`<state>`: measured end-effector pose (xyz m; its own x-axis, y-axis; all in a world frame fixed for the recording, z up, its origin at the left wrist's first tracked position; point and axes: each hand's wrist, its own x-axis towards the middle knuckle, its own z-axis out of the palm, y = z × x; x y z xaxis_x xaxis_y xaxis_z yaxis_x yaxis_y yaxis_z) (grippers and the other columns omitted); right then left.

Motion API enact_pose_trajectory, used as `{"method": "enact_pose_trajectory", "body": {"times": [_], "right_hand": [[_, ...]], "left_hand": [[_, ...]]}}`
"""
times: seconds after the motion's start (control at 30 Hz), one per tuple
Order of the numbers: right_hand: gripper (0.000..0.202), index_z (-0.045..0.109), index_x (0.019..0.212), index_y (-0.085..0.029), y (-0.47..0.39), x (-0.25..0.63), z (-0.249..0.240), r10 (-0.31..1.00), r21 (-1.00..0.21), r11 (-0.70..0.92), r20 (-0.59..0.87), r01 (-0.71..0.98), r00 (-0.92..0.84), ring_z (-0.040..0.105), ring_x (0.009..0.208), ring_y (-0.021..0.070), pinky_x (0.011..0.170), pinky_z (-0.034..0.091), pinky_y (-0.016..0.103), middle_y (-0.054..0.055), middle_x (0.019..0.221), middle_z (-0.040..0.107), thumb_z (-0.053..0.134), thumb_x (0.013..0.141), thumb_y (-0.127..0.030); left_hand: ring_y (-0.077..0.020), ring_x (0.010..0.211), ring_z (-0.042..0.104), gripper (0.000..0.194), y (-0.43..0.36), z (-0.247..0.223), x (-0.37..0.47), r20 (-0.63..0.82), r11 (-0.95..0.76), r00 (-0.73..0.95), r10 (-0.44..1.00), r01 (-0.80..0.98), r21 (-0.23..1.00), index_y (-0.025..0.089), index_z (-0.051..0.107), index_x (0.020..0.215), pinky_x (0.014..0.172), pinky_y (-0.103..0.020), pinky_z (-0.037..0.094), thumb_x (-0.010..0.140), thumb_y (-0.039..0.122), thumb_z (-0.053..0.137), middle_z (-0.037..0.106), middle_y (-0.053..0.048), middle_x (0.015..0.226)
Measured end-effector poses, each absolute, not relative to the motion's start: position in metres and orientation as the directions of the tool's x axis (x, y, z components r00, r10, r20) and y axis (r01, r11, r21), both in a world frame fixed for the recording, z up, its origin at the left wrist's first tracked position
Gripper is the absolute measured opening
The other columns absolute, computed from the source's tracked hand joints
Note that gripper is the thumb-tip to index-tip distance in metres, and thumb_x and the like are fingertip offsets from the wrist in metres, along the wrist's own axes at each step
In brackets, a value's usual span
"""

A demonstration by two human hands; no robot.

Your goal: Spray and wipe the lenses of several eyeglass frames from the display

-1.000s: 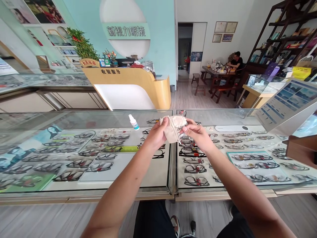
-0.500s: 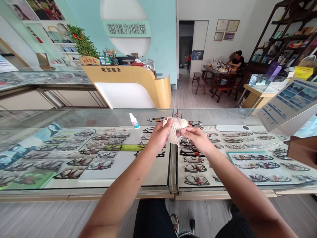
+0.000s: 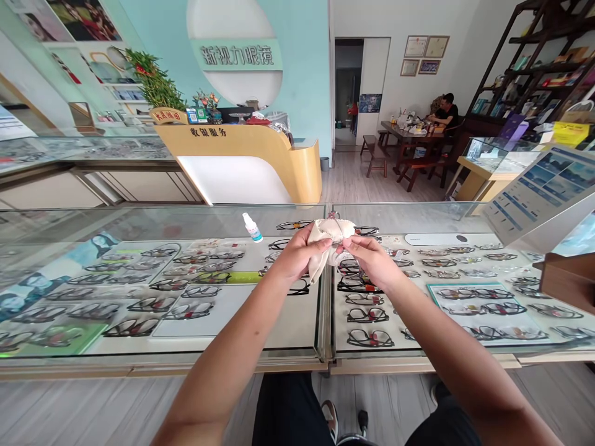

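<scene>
My left hand (image 3: 297, 253) is closed on a cream cleaning cloth (image 3: 317, 267) with zigzag edges, thumb pressed on top. Folded in the cloth is a pair of thin-framed eyeglasses (image 3: 333, 215); only bits of the frame show, and the lenses are mostly hidden. At the other side my right hand (image 3: 372, 259) pinches the glasses by thumb and fingers, close against the cloth. Both hands are above the glass display counter (image 3: 288, 334). Left of them a small white spray bottle (image 3: 252, 228) with a blue-green label stands on the glass.
Rows of spectacles (image 3: 370, 337) lie inside the counter under the glass. To the right are a tilted printed display board (image 3: 542, 198) and a brown box (image 3: 569, 282). Behind stands a wooden cashier desk (image 3: 304, 173). A person (image 3: 446, 114) sits at a far table.
My left thumb has slid down and right over the cloth, and the cloth now wraps further round the glasses, its loose corner hanging more to the left. My right hand has barely moved.
</scene>
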<state>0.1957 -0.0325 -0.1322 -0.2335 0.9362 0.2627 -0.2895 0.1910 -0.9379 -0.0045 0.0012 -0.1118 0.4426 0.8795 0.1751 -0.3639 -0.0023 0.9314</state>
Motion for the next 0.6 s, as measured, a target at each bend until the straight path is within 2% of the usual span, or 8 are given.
{"method": "enact_pose_trajectory", "body": {"times": [0.1,0.33,0.5,0.6], "right_hand": [[0.047,0.09,0.084,-0.027,-0.0315,0.1963,-0.1316,0.937,-0.94,0.196,0.263,-0.279,-0.228,0.071,0.115,0.0276,0.108,0.05,0.039,0.005,0.109,0.082,0.092,0.084,-0.073],[0.049,0.09,0.08,-0.026,-0.0305,0.1958,-0.1291,0.948,-0.942,0.184,0.246,-0.281,-0.202,0.069,0.105,0.0258,0.106,0.051,0.039,0.005,0.098,0.079,0.095,0.078,-0.076],[0.049,0.09,0.079,-0.028,-0.0313,0.1959,-0.1295,0.938,-0.942,0.19,0.258,-0.276,-0.232,0.07,0.104,0.0271,0.109,0.051,0.041,0.004,0.089,0.078,0.094,0.08,-0.077],[0.049,0.09,0.079,-0.029,-0.0324,0.1949,-0.1314,0.927,-0.944,0.201,0.27,-0.262,-0.26,0.072,0.11,0.0293,0.111,0.051,0.042,0.005,0.093,0.08,0.092,0.082,-0.078]], "left_hand": [[-0.0223,0.076,0.076,0.054,0.0012,-0.1144,-0.0023,0.175,-0.007,0.416,0.893,-0.374,0.927,0.02,0.08,0.111,0.068,-0.034,0.065,0.07,0.043,0.107,0.082,-0.005,0.09],[-0.0198,0.079,0.074,0.054,0.0023,-0.1163,-0.0025,0.202,-0.075,0.384,0.901,-0.32,0.944,0.02,0.081,0.108,0.071,-0.03,0.062,0.077,0.059,0.103,0.081,-0.004,0.09],[-0.0199,0.078,0.072,0.053,0.0015,-0.1177,-0.0023,0.274,-0.184,0.397,0.876,-0.252,0.95,0.018,0.08,0.111,0.071,-0.03,0.058,0.081,0.056,0.101,0.079,-0.004,0.084],[-0.0183,0.071,0.069,0.049,0.0008,-0.119,0.0,0.303,-0.223,0.392,0.869,-0.237,0.945,0.018,0.077,0.103,0.068,-0.029,0.054,0.08,0.053,0.102,0.076,-0.003,0.077]]}}
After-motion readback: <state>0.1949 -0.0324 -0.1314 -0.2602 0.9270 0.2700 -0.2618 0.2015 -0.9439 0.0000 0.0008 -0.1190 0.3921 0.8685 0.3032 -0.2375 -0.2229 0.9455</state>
